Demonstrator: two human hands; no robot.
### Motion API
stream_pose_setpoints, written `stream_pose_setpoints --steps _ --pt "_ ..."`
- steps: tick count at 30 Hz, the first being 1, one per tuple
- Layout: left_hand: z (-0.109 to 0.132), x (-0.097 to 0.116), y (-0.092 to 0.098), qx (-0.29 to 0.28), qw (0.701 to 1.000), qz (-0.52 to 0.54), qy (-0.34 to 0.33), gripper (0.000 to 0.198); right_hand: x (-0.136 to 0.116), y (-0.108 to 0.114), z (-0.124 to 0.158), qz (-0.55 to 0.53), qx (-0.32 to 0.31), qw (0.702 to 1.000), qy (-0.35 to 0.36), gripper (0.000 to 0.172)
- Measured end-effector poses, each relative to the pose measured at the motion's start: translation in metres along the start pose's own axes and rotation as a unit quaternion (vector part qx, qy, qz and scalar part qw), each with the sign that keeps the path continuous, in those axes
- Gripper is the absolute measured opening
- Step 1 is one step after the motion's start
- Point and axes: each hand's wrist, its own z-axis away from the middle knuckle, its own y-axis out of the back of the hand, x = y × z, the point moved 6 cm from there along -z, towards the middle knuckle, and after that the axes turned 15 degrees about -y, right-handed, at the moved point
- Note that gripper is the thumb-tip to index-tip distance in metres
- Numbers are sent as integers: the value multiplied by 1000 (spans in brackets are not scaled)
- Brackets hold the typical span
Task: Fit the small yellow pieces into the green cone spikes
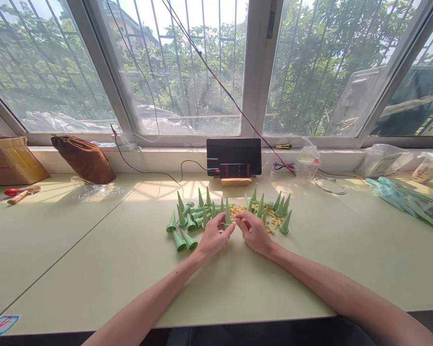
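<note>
My left hand (215,234) is closed round the base of a green plastic cone spike (227,214), which stands point up. Close to its right, my right hand (254,230) has thumb and fingertips pinched together beside the spike; whatever small thing is between them is too small to make out. Small yellow pegs (274,222) lie scattered behind and beside my right hand. More green cone spikes surround both hands: some lie on their sides at the left, such as a toppled spike (179,241), and others stand upright at the right, like a standing spike (285,224).
A phone (235,170) leans on a wooden stand (235,182) before a dark tablet (234,150). A brown pouch (82,158) and a cardboard box (16,161) sit at the left. Plastic bags (382,161) and a wire coil (329,186) lie at the right.
</note>
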Motion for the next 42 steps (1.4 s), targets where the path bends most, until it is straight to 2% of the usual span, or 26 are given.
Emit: stream_pose_setpoints --steps 9,17,24,29,35,42 --pt "0 2 -1 -6 999 44 15 33 0 0 0 -31 -13 999 -25 16" --pt "0 0 -1 7 1000 23 -7 31 -1 0 -1 -36 -19 998 -39 21" --pt "-1 1 0 -5 999 -15 -31 35 -4 2 0 -31 -7 999 -39 27" --pt "-1 1 1 1 999 -26 -43 28 -1 2 -1 -13 -4 999 -35 29" --pt "-1 -2 1 0 998 -44 -34 32 2 2 -2 13 5 999 -30 34" --pt "-1 -5 0 -2 1000 -18 -17 39 0 2 -1 -4 -8 999 -41 32"
